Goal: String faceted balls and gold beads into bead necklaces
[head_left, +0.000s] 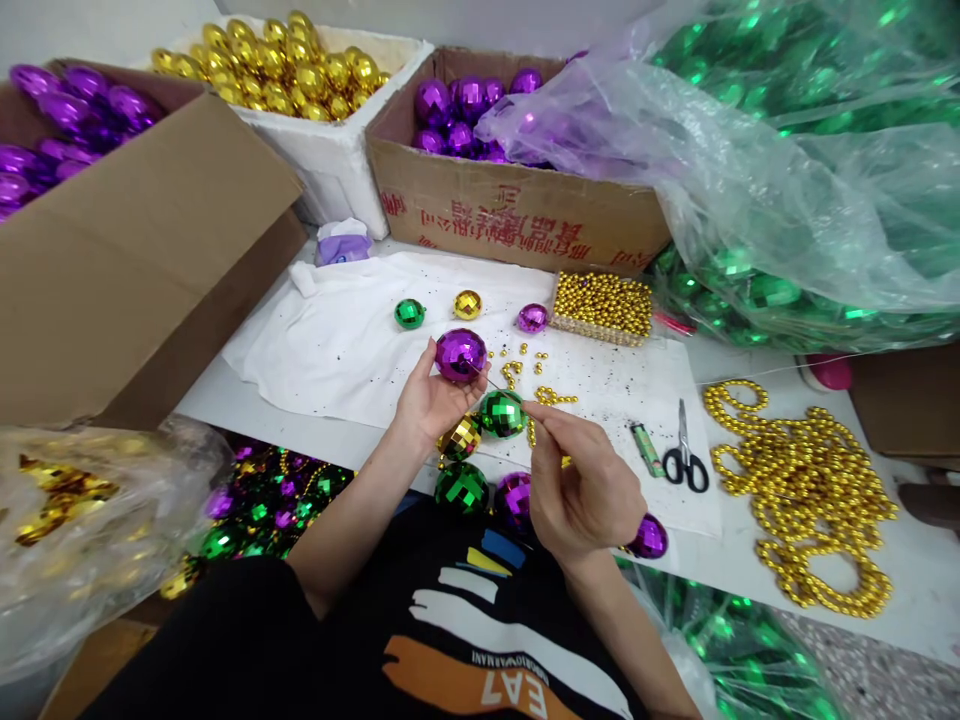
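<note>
A shiny purple faceted ball [460, 355] rests in the fingers of my left hand [436, 400], above the white cloth. From this ball a thin thread [495, 385] runs to my right hand [581, 480], which is closed in a pinch on it; whether a needle is on it I cannot tell. Between the hands hangs a green faceted ball [503, 414]. Close below are a gold ball [459, 438], another green ball [461, 487] and a purple ball [514, 500], near the table's front edge. Loose gold beads [555, 396] lie just beyond my right hand.
Single green [410, 313], gold [467, 304] and purple balls [532, 318] lie on the white cloth [345, 340]. A bead-filled box [600, 308], scissors [684, 460], a green lighter [646, 450] and gold bead strings [810, 490] are rightward. Cartons [517, 215] stand behind.
</note>
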Motion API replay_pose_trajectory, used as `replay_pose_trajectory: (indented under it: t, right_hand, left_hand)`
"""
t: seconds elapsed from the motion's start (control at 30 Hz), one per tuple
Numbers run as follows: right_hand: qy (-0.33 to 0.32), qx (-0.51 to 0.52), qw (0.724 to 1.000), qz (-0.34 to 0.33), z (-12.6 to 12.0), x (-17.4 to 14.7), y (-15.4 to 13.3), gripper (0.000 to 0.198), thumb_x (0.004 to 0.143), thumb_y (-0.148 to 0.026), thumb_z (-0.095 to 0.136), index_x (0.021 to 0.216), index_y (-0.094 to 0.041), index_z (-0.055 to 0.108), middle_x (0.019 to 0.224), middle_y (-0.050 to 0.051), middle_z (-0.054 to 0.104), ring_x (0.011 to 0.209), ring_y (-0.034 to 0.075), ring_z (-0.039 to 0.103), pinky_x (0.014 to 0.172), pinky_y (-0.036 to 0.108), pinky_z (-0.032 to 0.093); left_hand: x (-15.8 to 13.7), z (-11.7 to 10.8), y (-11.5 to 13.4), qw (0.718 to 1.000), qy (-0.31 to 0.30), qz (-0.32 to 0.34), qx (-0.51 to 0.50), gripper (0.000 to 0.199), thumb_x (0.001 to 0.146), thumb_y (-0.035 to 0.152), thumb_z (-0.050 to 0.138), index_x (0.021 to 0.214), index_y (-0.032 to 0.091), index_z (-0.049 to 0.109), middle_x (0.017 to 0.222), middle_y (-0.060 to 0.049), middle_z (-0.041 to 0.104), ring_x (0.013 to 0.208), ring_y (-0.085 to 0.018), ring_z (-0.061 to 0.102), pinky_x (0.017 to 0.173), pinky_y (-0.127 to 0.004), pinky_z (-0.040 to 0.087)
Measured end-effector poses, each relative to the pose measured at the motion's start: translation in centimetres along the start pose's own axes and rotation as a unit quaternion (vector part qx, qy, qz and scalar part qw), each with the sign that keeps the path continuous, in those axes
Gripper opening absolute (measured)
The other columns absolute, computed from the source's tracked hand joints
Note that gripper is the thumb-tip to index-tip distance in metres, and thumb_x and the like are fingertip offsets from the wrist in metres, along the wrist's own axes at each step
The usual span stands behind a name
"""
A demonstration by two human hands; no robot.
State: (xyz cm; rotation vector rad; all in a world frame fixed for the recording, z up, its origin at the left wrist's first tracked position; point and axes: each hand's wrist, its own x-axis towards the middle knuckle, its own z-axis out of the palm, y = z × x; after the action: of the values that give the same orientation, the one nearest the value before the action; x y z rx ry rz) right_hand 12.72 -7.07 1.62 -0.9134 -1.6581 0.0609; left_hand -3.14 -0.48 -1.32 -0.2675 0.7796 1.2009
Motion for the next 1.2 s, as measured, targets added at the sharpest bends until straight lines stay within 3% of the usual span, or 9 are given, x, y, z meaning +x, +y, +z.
replay_pose_trajectory:
  t: [0.3, 0.5, 0.97, 1.2]
  right_hand:
    - [-0.053, -0.069, 0.994, -0.059, 1.7, 1.0, 0.3, 0.026, 0.090, -0.007, 0.060, 0.112, -0.020, 0.058, 0.096, 0.008, 0.077, 0.087, 0.015, 0.074, 0.068, 0.022, 0.058]
    - [-0.077, -0.081, 0.991, -0.069, 3.5, 1.0, 1.6, 0.031, 0.090, -0.005, 0.053, 0.117, -0.021, 0.056, 0.098, 0.007, 0.075, 0.086, 0.015, 0.072, 0.066, 0.023, 0.054]
    - [-0.080, -0.105, 0.987, -0.092, 5.8, -0.2, 3.1, 0.027, 0.091, -0.005, 0.052, 0.115, -0.019, 0.055, 0.095, 0.007, 0.075, 0.077, 0.014, 0.069, 0.061, 0.024, 0.048]
    - [-0.111, -0.131, 0.985, -0.030, 6.8, -0.6, 3.8, 0.015, 0.096, -0.014, 0.049, 0.096, -0.018, 0.063, 0.086, 0.007, 0.070, 0.070, 0.013, 0.063, 0.058, 0.025, 0.041]
  left_hand:
    - [0.4, -0.3, -0.1, 1.000, -0.001, -0.014, 0.001, 0.060, 0.097, 0.056, 0.044, 0.131, 0.008, 0.055, 0.093, -0.017, 0.070, 0.079, -0.021, 0.068, 0.069, -0.028, 0.058]
    - [0.2, -0.3, 0.0, 1.000, -0.012, -0.028, -0.002, 0.064, 0.098, 0.055, 0.043, 0.136, 0.005, 0.051, 0.090, -0.015, 0.071, 0.078, -0.021, 0.069, 0.075, -0.031, 0.057]
    - [-0.1, -0.1, 0.0, 0.999, -0.012, -0.035, -0.001, 0.059, 0.100, 0.053, 0.040, 0.131, 0.006, 0.056, 0.089, -0.014, 0.073, 0.085, -0.023, 0.071, 0.085, -0.034, 0.057]
    - [-0.4, -0.2, -0.3, 0.997, -0.063, -0.011, 0.044, 0.051, 0.100, 0.051, 0.039, 0.112, 0.009, 0.065, 0.091, -0.015, 0.073, 0.094, -0.025, 0.070, 0.090, -0.038, 0.056]
